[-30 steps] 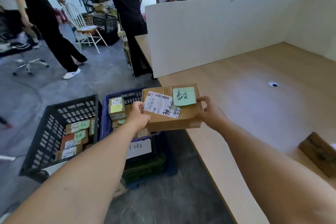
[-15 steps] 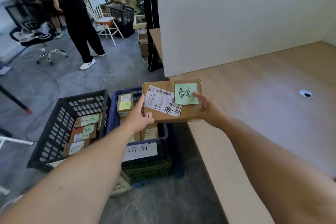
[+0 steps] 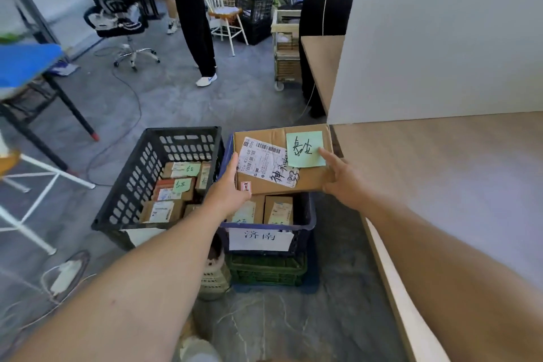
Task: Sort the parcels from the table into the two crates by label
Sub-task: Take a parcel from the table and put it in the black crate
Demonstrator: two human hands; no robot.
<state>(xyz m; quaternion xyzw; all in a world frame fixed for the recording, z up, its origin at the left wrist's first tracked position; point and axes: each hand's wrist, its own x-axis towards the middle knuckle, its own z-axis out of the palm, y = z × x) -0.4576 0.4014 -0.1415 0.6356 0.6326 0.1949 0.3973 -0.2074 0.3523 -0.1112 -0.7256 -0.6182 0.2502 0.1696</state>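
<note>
The parcel (image 3: 273,167) hangs squarely above the blue crate (image 3: 308,223) now — half a second ago it overhung the table (image 3: 440,185) side. It hides much of that crate's contents, and a forearm cuts off the black crate's (image 3: 126,185) front label. The left hand (image 3: 227,192) clasps its left edge, the right hand (image 3: 343,182) its right — one finger on the green note (image 3: 304,148).

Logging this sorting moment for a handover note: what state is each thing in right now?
parcel: held in the air above the blue crate, not yet put in.
green note: stuck on the parcel's top, right thumb touching it.
left hand: grips the parcel's left edge.
right hand: grips the parcel's right edge.
black crate: on the floor, partly filled with labelled boxes.
blue crate: holds boxes too, paper sign on its front.
</note>
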